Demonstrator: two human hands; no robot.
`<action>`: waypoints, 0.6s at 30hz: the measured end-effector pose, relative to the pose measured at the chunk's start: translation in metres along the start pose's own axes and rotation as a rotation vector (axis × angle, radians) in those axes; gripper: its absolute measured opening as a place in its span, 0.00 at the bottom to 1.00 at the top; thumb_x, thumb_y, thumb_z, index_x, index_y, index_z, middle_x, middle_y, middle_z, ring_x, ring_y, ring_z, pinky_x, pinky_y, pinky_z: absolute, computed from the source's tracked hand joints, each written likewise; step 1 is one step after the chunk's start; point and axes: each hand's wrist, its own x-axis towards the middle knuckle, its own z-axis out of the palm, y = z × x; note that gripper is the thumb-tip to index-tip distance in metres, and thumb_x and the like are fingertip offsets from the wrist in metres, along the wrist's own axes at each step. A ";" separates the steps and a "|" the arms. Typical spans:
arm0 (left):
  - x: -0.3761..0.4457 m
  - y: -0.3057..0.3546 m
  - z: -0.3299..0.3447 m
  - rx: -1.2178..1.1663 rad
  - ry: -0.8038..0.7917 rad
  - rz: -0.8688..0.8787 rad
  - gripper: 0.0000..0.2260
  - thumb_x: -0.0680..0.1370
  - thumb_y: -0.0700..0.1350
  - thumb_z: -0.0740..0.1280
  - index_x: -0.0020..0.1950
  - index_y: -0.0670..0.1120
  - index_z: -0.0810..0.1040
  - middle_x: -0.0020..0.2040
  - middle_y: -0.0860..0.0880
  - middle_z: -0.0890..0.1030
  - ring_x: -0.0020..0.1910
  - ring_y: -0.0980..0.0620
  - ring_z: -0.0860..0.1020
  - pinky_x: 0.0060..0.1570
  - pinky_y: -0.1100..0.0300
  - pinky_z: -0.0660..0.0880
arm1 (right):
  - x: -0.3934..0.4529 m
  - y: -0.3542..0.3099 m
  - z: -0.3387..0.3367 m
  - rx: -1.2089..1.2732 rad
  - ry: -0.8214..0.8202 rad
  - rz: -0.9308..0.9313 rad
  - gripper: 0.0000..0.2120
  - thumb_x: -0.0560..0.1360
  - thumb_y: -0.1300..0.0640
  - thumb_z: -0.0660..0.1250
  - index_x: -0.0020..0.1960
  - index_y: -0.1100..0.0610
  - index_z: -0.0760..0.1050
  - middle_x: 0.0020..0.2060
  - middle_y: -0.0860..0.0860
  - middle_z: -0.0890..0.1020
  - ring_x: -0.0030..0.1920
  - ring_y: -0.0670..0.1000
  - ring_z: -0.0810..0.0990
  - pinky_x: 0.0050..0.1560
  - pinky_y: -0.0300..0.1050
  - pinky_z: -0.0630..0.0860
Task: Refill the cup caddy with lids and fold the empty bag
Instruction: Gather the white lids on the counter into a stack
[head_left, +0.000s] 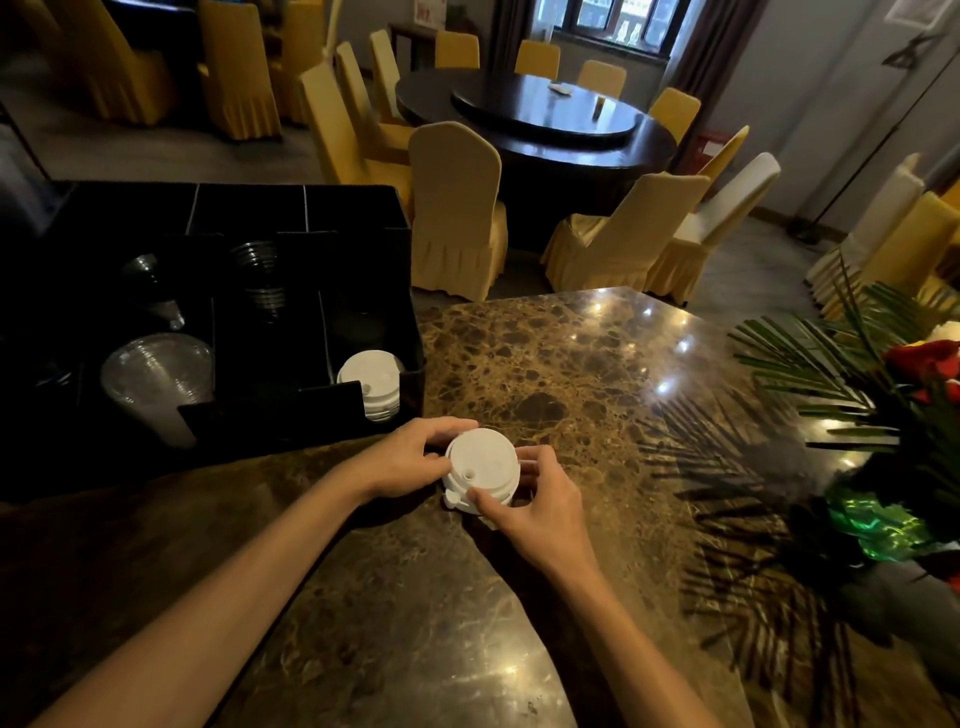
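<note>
A small stack of white lids (482, 470) sits low over the marble counter (571, 374), just right of the black caddy (291, 405). The left hand (410, 460) curls its fingers round the stack's left side and the right hand (540, 499) pinches its right edge, thumb on top. More white lids (370, 382) fill the caddy's near right slot, with clear cups (156, 387) further left.

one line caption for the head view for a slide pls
Both hands grip a stack of white lids beside the black caddy on a marble counter.
</note>
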 end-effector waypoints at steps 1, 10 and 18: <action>-0.003 0.001 0.001 -0.037 0.012 -0.017 0.25 0.79 0.38 0.68 0.76 0.48 0.70 0.72 0.51 0.75 0.72 0.57 0.71 0.72 0.55 0.69 | -0.001 0.000 -0.001 -0.001 -0.001 -0.011 0.31 0.63 0.37 0.79 0.59 0.44 0.71 0.56 0.42 0.82 0.53 0.37 0.81 0.49 0.40 0.83; -0.036 0.007 0.007 -0.350 0.139 -0.085 0.27 0.74 0.35 0.74 0.72 0.49 0.75 0.66 0.51 0.80 0.62 0.54 0.80 0.63 0.55 0.78 | -0.024 -0.003 -0.009 0.058 0.010 -0.208 0.26 0.73 0.50 0.79 0.69 0.43 0.76 0.61 0.43 0.73 0.61 0.39 0.76 0.53 0.31 0.78; -0.066 0.008 0.032 -0.509 0.307 -0.108 0.27 0.75 0.37 0.74 0.73 0.50 0.74 0.66 0.54 0.79 0.65 0.54 0.77 0.62 0.57 0.78 | -0.047 -0.017 -0.002 -0.019 0.028 -0.296 0.12 0.79 0.52 0.71 0.61 0.40 0.82 0.68 0.45 0.71 0.68 0.38 0.72 0.60 0.22 0.68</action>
